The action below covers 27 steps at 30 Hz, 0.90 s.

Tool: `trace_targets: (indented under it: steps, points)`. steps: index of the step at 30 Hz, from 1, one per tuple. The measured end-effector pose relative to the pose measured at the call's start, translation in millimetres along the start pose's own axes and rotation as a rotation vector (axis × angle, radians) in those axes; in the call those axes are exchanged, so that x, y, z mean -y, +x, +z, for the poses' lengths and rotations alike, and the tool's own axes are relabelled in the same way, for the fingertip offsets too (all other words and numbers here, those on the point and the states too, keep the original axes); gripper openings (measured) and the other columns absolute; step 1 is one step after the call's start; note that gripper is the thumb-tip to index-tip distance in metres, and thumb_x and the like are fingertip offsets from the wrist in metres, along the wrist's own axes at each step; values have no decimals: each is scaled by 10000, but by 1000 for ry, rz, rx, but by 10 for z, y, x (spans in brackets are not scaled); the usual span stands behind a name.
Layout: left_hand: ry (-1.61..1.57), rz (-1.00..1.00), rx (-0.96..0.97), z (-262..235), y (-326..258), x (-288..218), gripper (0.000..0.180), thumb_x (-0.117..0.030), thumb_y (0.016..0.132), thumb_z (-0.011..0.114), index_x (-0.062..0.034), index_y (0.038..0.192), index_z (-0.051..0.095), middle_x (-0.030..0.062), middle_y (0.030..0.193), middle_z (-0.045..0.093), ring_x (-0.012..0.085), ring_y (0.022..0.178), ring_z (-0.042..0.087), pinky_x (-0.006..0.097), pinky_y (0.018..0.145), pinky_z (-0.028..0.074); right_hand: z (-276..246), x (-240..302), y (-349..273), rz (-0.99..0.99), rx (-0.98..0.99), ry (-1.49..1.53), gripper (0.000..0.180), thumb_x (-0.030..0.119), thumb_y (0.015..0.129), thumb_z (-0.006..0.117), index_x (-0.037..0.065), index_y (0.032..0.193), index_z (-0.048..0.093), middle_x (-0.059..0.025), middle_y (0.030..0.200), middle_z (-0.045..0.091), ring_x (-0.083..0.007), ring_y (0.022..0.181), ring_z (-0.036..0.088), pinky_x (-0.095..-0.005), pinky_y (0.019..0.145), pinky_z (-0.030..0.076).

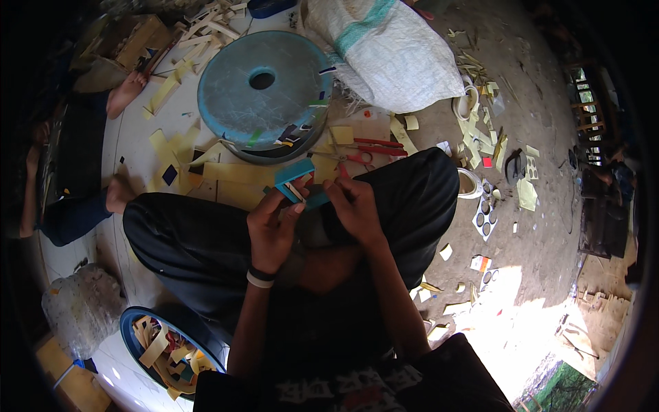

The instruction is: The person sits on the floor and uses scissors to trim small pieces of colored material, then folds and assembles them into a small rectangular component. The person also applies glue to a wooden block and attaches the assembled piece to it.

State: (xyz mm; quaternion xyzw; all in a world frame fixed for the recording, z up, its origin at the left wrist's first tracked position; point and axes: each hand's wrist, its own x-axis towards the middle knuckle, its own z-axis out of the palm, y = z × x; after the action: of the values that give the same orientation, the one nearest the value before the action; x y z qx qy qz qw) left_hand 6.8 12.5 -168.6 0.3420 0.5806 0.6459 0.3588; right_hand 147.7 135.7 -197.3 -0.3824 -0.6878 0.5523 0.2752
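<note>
Over my crossed legs, my left hand (pixel 270 232) grips a small turquoise box-like piece (pixel 294 172) between thumb and fingers; a pale strip and a bit of red show at its side. My right hand (pixel 357 209) is closed in a pinch at the end of a turquoise strip (pixel 317 200) lying between the two hands. Its fingertips partly hide that strip, and whether the strip joins the box I cannot tell. Just beyond the hands lie red-handled scissors (pixel 358 158) on yellowish sheet scraps (pixel 233 172).
A round blue-grey disc (pixel 233 86) with a centre hole stands ahead, beside a white woven sack (pixel 405 65). A blue tub (pixel 130 328) of scraps sits at lower left. Another person's foot (pixel 120 194) is at the left. White tape rolls (pixel 469 184) and cut-offs litter the right floor.
</note>
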Motion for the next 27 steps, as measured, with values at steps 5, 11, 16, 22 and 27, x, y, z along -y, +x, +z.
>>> trace_targets:
  steps: [5,11,16,22,27]
  points:
    - [-95,-33,-38,12,22,-11,346,-121,1033,672,69,1318,632,116,1140,735,164,1086,671,311,968,522,-34,24,-20,135,54,200,345,222,1050,647,27,768,610,32,631,524,-49,575,476,-265,529,366]
    - [-254,-178,-103,-23,28,-27,318,-143,1050,655,59,1294,639,106,1122,733,163,1065,679,325,969,525,-45,68,-10,49,164,578,207,203,1010,716,8,1047,656,-24,931,656,-93,834,628,-252,708,493]
    - [-366,-251,-82,-48,28,26,316,-192,1064,643,48,1270,651,104,1114,730,136,1056,667,294,945,517,15,122,-61,-13,387,466,302,-9,856,838,25,1109,676,-18,998,693,-117,938,673,-277,860,543]
    - [-431,-314,-35,-58,-14,45,305,-201,1062,647,37,1254,651,100,1109,730,133,1053,671,283,933,516,-26,143,-39,-48,426,432,204,-77,826,822,-1,984,718,-44,1008,707,-127,960,683,-285,861,552]
    - [-475,-507,38,-115,14,-21,339,-319,1076,616,4,1167,665,61,987,724,120,860,695,273,768,554,-50,178,-31,-62,400,607,124,-35,875,797,-14,989,753,-48,991,698,-132,908,668,-284,792,540]
